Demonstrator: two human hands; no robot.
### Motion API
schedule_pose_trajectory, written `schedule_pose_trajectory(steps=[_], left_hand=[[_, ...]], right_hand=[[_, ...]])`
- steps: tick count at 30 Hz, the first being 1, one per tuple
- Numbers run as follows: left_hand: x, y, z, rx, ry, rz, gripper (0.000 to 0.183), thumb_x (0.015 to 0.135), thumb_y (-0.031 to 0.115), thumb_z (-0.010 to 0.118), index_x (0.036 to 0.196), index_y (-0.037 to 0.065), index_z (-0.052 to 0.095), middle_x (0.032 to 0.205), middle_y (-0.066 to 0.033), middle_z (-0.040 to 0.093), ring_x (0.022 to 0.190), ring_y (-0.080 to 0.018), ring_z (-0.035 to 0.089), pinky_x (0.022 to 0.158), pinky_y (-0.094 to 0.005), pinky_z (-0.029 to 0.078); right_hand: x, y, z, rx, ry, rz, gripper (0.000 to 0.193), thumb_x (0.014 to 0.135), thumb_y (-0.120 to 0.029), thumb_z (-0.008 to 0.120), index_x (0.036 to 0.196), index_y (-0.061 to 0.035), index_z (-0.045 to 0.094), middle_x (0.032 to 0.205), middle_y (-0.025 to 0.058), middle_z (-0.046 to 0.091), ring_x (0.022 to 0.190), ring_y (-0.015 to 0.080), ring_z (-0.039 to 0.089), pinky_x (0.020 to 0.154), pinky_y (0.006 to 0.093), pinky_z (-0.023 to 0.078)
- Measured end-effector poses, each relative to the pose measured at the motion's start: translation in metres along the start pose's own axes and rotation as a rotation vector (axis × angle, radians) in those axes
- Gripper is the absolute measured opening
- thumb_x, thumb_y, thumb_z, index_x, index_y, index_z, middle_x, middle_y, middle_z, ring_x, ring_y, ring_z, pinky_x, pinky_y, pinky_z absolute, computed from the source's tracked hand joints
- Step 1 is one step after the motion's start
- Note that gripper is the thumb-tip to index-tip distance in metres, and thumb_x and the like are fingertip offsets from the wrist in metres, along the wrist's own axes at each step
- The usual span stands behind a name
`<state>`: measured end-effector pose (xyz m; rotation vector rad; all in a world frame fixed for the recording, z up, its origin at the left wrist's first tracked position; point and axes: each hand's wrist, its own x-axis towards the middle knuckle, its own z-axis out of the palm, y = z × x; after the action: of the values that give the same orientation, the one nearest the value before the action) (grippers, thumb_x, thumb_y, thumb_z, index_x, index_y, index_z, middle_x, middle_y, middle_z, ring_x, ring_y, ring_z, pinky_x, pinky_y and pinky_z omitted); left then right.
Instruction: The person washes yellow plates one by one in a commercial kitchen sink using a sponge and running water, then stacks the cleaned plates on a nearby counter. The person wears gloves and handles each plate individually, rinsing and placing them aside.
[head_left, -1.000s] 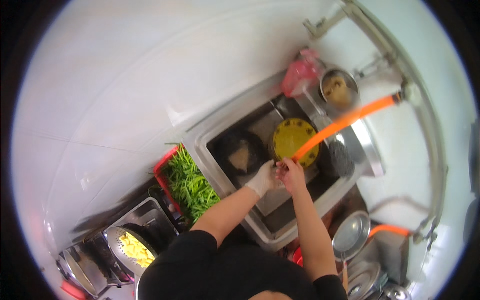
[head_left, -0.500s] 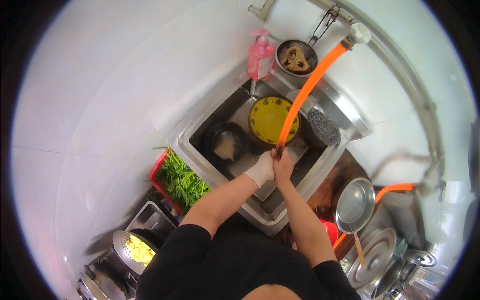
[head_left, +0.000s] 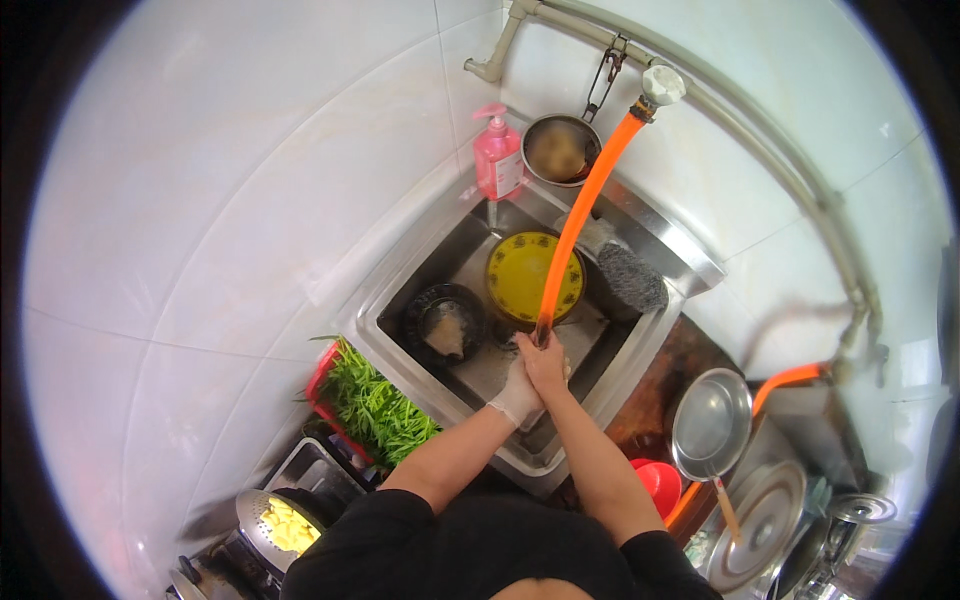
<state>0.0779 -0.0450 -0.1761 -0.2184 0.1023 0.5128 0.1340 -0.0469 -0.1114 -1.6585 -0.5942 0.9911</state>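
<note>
The gloved left hand [head_left: 519, 392] and bare right hand [head_left: 544, 368] touch at the near end of the orange hose [head_left: 577, 220], their grip on it indeterminable; yellow bowl [head_left: 515, 282] (far) and black bowl [head_left: 413, 328] (left) lie inside the sink [head_left: 632, 350], neither yet lifted out.

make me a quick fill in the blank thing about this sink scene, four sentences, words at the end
The hose hanging over the sink is bright ____.
The right hand is bare, but the ____ hand wears a pale glove.
The leafy greens beside the sink lie in a ____ container.
The round patterned dish in the sink is mainly ____ inside.

Missing words: orange; left; red; yellow
</note>
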Motion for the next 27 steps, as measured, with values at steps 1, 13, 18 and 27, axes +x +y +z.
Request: schedule_pose_trajectory(steps=[1,13,18,27], left_hand=[[-0.007,0.008,0.003,-0.008,0.059,-0.01,0.039,0.113,0.044,0.041,0.118,0.015,0.065,0.115,-0.0094,0.073,0.112,-0.0317,0.067,0.102,-0.0472,0.052],[-0.001,0.058,0.063,0.308,0.479,0.15,0.037,0.112,0.03,0.047,0.138,0.008,0.061,0.133,-0.0137,0.067,0.121,-0.0306,0.064,0.107,-0.0475,0.05],[-0.025,0.104,0.052,1.046,0.777,0.451,0.041,0.104,0.023,0.06,0.139,0.001,0.064,0.127,-0.0152,0.072,0.115,-0.0315,0.068,0.105,-0.0462,0.052],[-0.066,0.181,0.006,2.692,1.119,-0.704,0.063,0.098,0.028,0.057,0.16,0.014,0.051,0.162,-0.024,0.049,0.161,-0.0394,0.029,0.131,-0.0526,0.019]], right_hand=[[0.0,0.0,0.002,-0.176,0.086,-0.24,0.027,0.098,-0.036,0.075,0.108,-0.0121,0.067,0.073,0.0103,0.063,0.063,0.0272,0.062,0.059,0.0388,0.049],[0.018,-0.048,-0.007,-0.864,-0.205,0.046,0.049,0.102,-0.029,0.06,0.143,-0.0041,0.051,0.114,0.0287,0.073,0.108,0.0508,0.069,0.095,0.0569,0.054],[0.007,-0.047,-0.021,-1.001,-0.225,0.053,0.06,0.101,-0.028,0.057,0.154,-0.0047,0.041,0.124,0.0317,0.069,0.117,0.0495,0.066,0.099,0.0576,0.053],[-0.026,0.013,-0.038,-0.95,-0.485,0.036,0.047,0.1,-0.027,0.057,0.14,-0.0045,0.06,0.12,0.0318,0.071,0.114,0.0487,0.067,0.1,0.0558,0.053]])
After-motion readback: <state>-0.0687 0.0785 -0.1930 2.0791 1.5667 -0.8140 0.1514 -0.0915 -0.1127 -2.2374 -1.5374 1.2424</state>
